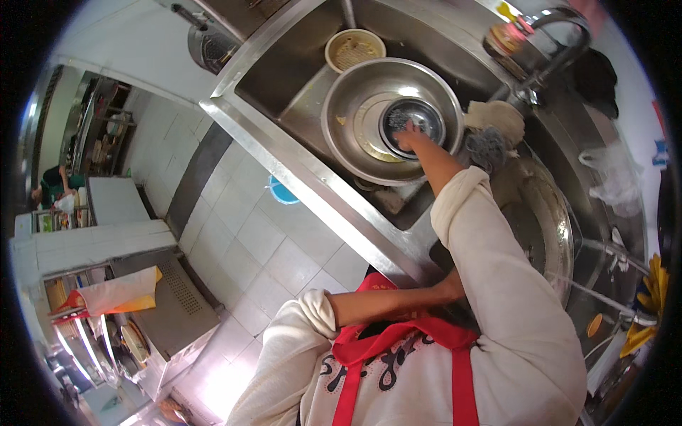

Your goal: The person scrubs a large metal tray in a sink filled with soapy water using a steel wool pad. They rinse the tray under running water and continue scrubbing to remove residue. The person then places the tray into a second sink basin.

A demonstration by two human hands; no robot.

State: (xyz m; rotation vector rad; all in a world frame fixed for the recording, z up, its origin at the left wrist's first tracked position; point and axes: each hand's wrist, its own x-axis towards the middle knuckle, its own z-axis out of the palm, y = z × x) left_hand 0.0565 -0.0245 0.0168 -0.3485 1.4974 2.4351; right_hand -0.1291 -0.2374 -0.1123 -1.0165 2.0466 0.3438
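Observation:
My right hand reaches into a small metal bowl with its fingers inside, near the rim. Grey speckled texture shows beside the fingertips; whether it is a scourer or suds I cannot tell, nor whether the fingers grip anything. The small bowl sits inside a wide stainless-steel basin, over a pale round dish. The basin stands in a metal sink. My left forearm crosses low in front of my body, and its hand is hidden behind the right sleeve.
A round strainer sits behind the basin. To its right lie a beige cloth and a grey mesh scourer, near a large metal basin. A faucet stands at upper right. A blue bucket is on the floor. Another person is far left.

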